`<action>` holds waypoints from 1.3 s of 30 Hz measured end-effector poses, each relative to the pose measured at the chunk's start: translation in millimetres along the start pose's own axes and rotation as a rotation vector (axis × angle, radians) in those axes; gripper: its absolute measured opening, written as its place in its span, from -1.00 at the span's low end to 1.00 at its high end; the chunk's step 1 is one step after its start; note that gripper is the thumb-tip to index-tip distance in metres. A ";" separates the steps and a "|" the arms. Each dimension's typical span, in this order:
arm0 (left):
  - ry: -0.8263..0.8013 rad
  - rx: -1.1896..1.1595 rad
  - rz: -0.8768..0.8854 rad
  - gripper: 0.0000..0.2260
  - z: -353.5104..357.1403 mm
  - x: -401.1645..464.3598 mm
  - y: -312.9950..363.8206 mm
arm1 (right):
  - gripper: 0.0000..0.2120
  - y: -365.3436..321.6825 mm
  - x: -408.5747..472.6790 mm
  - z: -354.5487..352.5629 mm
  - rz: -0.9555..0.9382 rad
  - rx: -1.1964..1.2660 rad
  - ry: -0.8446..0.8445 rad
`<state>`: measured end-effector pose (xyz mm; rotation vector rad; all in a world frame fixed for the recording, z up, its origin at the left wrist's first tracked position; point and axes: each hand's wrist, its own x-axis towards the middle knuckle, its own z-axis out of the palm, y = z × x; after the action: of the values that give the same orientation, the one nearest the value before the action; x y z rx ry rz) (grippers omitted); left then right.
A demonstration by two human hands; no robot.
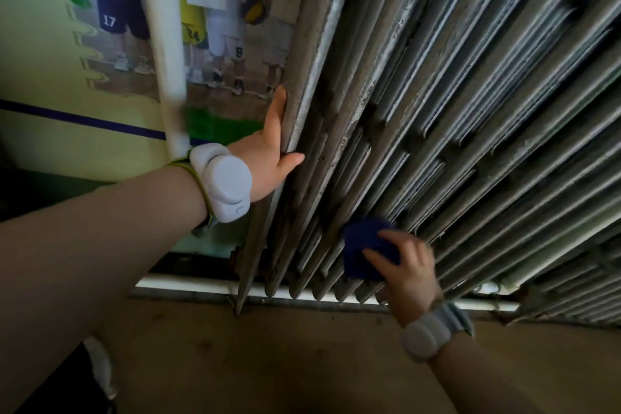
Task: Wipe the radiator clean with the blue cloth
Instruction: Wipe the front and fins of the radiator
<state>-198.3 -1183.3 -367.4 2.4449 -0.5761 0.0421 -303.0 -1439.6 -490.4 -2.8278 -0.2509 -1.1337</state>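
Note:
A grey ribbed radiator (453, 118) with flaking paint fills the right and middle of the head view, its ribs running from lower left to upper right. My left hand (268, 151) lies flat along the radiator's left end rib, fingers straight and thumb on the front face. The blue cloth (364, 244) is bunched against the lower ribs. My right hand (406, 265) grips it from below and presses it to the metal. Both wrists wear grey bands.
A white vertical pipe (164, 54) runs down the wall left of the radiator. A poster (232, 23) of people in sports kit hangs behind it. A white horizontal pipe (208, 284) runs under the radiator above the brown floor (268, 353).

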 end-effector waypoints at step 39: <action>-0.106 0.175 -0.214 -0.30 37.9 -6.9 -8.5 | -0.24 5.1 -94.1 97.2 0.102 -0.037 -0.336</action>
<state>-205.0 -1196.5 -404.0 2.6787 -0.3666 -0.1309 -303.1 -1442.5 -625.7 -3.0119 -0.1058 -0.6466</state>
